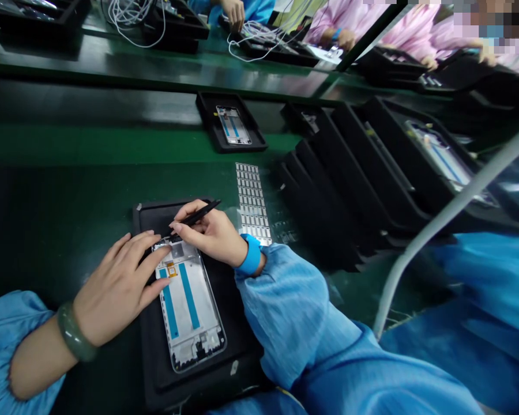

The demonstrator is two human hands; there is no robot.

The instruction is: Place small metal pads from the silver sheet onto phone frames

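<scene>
In the head view, a silver phone frame [183, 314] with two blue strips lies slightly askew in a black tray [155, 357] on the dark green surface [60, 202], in front of the person. The left hand [116, 282], wearing a green bangle [75, 331], is spread with its fingers loosely bent over the frame's upper left edge, the thumb beside a small orange flex piece [172, 270]. The right hand [214, 233], with a blue wristband [251, 253], pinches a black pen-like tool [201, 212] between thumb and fingers, its lower end at the frame's top edge; whether the tip touches is hidden. Just beyond the right wrist lies a sheet of small silver pieces [251, 202] in rows. Farther back, a smaller-looking black tray [257, 144] holds another phone frame [233, 124]. To the right, black trays lean in a tilted stack [346, 190] behind a pale curved tube [432, 230]. Across the surface, co-workers in pink sleeves [333, 17] and a blue sleeve [262, 10] work near white cables [132, 11].
</scene>
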